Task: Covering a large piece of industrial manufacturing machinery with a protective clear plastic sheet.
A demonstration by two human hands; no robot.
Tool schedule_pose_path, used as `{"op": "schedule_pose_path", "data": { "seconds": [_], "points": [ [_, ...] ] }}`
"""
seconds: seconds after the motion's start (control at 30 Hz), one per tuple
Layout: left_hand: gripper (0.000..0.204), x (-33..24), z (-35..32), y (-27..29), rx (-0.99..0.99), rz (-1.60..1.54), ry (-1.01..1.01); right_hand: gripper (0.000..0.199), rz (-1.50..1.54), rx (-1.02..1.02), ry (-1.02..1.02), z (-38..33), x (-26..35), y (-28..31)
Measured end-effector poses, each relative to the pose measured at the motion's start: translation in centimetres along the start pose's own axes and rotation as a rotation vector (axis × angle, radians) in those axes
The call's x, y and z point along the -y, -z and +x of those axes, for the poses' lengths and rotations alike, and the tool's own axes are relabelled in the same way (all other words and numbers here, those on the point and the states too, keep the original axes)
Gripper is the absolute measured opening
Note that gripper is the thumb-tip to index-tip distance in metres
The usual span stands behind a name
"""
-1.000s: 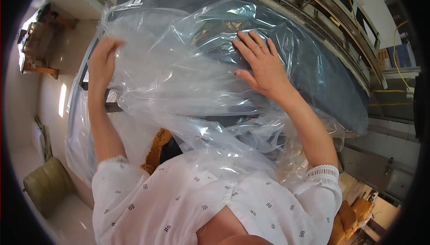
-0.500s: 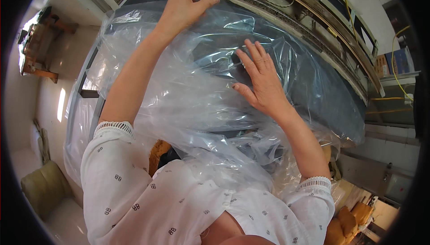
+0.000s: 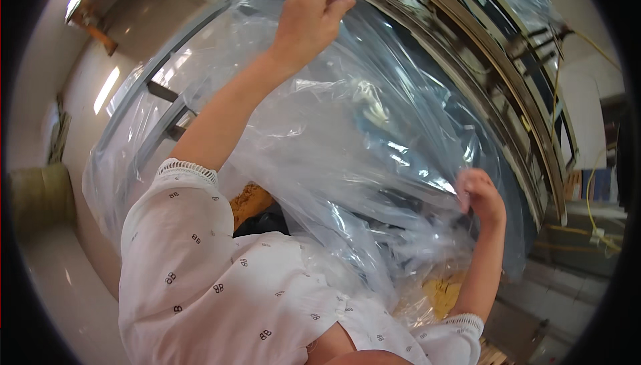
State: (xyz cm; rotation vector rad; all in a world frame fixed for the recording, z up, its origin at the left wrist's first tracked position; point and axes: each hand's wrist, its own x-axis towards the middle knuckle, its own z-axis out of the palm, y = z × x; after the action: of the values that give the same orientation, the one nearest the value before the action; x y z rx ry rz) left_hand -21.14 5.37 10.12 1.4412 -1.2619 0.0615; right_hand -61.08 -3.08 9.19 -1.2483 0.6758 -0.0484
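A large clear plastic sheet [image 3: 314, 124] lies in loose, shiny folds over a dark surface [image 3: 517, 238] in front of me and hangs down toward my body. At the far edge, my left hand [image 3: 312, 21] is closed in a pinch, with the film gathered at its fingers. On the right, my right hand [image 3: 482, 195] is curled closed and slightly blurred. Taut creases in the plastic run toward it, so it grips the sheet. The exact pinch points of both hands are partly hidden by the fingers.
Long metal and wooden rails [image 3: 481, 64] of a machine curve along the far side. A grey frame bar [image 3: 163, 64] edges the left. Yellow cords [image 3: 587, 211] hang at right. A cushioned seat [image 3: 41, 198] and a wooden bench [image 3: 100, 34] stand at left.
My right hand has gone from lying spread on the plastic to closing on it farther right and nearer me. Creases now stretch across the sheet. My view has turned, shifting the surroundings.
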Motion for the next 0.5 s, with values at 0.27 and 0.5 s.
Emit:
{"op": "schedule_pose_path", "data": {
  "seconds": [0.27, 0.5],
  "points": [
    [0.008, 9.5, -1.4, 5.8, -0.154, 0.476, 0.168, 0.030, 0.177, -0.175, 0.007, -4.8, -2.8, 4.1],
    [0.010, 15.6, 1.9, 6.4, -0.108, 0.866, 0.113, 0.023, 0.100, -0.251, -0.090, -3.1, -1.9, 2.1]
  ]
}}
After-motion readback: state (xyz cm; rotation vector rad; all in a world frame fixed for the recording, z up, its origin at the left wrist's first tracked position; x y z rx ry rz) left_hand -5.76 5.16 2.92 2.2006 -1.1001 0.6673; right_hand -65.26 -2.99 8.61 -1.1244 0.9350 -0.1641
